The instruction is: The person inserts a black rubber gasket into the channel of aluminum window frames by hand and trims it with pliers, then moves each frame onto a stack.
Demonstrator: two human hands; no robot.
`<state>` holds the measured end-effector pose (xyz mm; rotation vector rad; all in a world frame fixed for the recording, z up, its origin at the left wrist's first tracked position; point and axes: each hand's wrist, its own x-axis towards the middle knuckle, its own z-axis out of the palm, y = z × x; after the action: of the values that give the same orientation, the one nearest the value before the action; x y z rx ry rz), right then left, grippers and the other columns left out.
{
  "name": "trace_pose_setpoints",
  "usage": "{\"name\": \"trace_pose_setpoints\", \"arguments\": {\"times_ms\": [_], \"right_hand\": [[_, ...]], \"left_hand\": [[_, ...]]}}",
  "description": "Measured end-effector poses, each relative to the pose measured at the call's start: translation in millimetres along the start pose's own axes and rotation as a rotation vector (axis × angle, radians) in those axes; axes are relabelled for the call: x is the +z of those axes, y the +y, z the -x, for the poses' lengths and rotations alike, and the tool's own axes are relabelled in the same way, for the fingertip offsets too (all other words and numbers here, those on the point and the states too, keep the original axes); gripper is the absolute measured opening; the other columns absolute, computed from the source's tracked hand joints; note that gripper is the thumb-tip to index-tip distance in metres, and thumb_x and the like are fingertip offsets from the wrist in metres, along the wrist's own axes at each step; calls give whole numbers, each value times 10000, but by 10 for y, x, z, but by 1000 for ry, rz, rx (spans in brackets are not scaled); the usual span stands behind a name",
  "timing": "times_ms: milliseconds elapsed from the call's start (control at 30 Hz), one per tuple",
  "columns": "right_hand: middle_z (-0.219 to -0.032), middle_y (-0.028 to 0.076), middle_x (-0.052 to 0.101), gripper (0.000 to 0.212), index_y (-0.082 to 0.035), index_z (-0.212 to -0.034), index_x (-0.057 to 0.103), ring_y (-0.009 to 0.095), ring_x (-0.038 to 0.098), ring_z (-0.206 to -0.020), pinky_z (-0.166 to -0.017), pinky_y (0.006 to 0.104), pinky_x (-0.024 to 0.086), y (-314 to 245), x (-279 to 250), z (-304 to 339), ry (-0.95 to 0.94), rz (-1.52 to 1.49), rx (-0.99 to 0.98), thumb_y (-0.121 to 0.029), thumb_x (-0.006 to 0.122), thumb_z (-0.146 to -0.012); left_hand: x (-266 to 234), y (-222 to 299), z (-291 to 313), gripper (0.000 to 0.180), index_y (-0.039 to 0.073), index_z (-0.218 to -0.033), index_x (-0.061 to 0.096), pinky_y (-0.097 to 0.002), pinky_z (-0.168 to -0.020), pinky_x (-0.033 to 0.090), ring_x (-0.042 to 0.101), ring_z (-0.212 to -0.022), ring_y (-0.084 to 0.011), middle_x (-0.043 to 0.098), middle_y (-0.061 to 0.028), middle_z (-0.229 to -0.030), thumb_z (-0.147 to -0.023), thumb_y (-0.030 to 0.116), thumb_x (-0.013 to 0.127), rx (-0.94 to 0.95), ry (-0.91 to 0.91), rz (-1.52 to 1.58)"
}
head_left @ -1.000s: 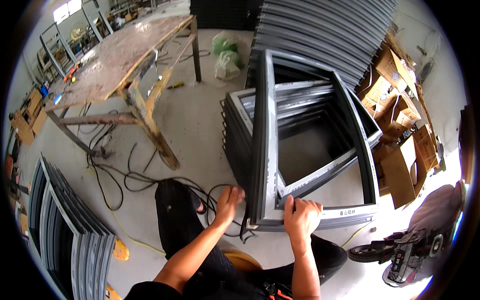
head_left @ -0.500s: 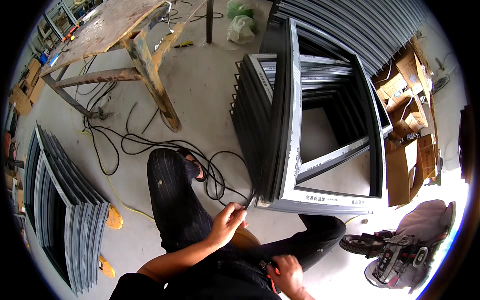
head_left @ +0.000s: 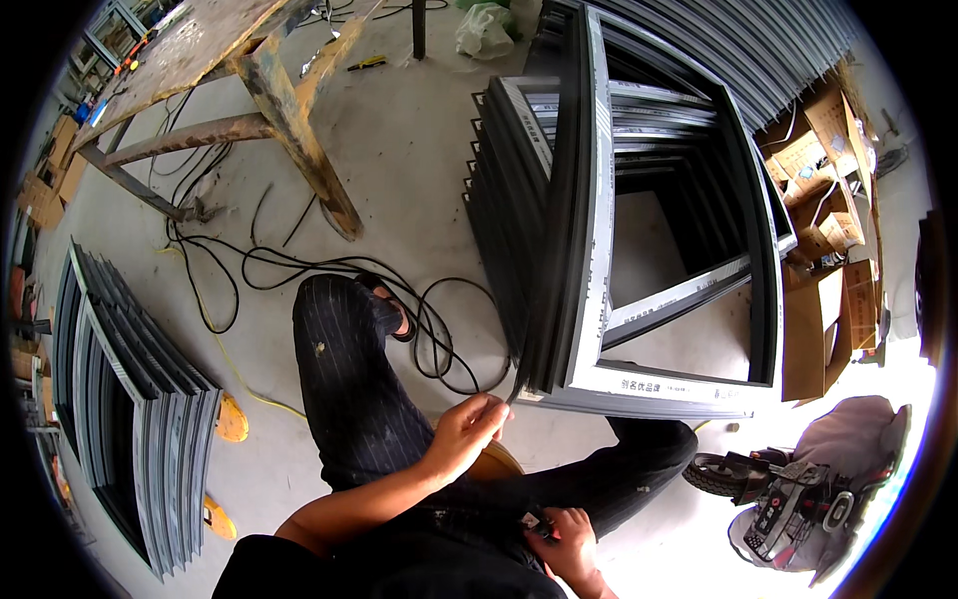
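I sit with my knees apart before a stack of grey metal window frames (head_left: pixel 679 384), the top one turned askew over the others. My left hand (head_left: pixel 469 434) is closed in a pinch at the near left corner of the top frame, on a thin dark strip (head_left: pixel 514 389) that shows just past the fingertips. Low over my lap, my right hand (head_left: pixel 567 544) is curled around a small dark thing with a pale tip (head_left: pixel 532 521). Its fingers hide most of that thing, so its kind cannot be made out.
Another stack of grey frames (head_left: pixel 165 439) stands at the left on yellow-ended supports. A rusty workbench (head_left: pixel 200 65) is at the far left, with black cables (head_left: pixel 289 268) on the floor. Cardboard boxes (head_left: pixel 833 309) and a wheeled vehicle (head_left: pixel 798 489) are at the right.
The view has tilted, so the frames and bench sit higher. My left hand stays pinched near the frame's corner, slightly farther right. The right hand stays over my lap; the orange-red part beside it no longer shows.
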<state>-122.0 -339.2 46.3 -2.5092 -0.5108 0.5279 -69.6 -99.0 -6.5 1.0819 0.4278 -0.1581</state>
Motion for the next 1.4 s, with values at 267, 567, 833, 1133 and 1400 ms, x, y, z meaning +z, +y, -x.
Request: {"name": "trace_pose_setpoints", "arguments": {"times_ms": [267,567,833,1133,1400], "right_hand": [[-991,167,610,438,16,-1136,533,272,621,-912,-789,421,531,322,-225,-227,-79,-1631,393,-258,674,-825],[-1033,197,599,614,-75,-1381,359,371,585,-994,-926,538,425,-34,-117,-335,-400,-1804,611,-100,642,-836],[-890,204,630,397,35,-1095,573,369,631,-811,-714,370,503,-272,-600,-1250,-293,-209,34,-173,705,-784],[-904,196,632,455,19,-1171,556,354,626,-844,-745,395,491,-428,-699,-1560,-493,-107,7,-161,698,-778],[-874,183,640,431,29,-1136,581,310,647,-756,-696,347,509,-418,-638,-1574,-391,-66,-146,-144,725,-767]], "left_hand": [[-12,17,-17,188,12,-967,625,-191,-536,302,386,-609,-26,451,48,-669,-973,174,530,-26,14,41],[6,48,-36,181,27,-913,647,-190,-548,298,394,-616,-20,456,62,-664,-947,189,575,-69,42,-58],[-11,188,-29,187,-7,-917,641,-201,-607,368,462,-669,-39,530,27,-711,-932,173,590,-30,-2,-164],[-59,234,-49,129,-7,-913,629,-242,-586,406,508,-650,-98,578,-26,-739,-891,120,617,166,16,-422],[-142,312,-99,129,18,-848,616,-371,-549,434,592,-627,-304,604,-128,-732,-876,142,601,364,4,-621]]}}
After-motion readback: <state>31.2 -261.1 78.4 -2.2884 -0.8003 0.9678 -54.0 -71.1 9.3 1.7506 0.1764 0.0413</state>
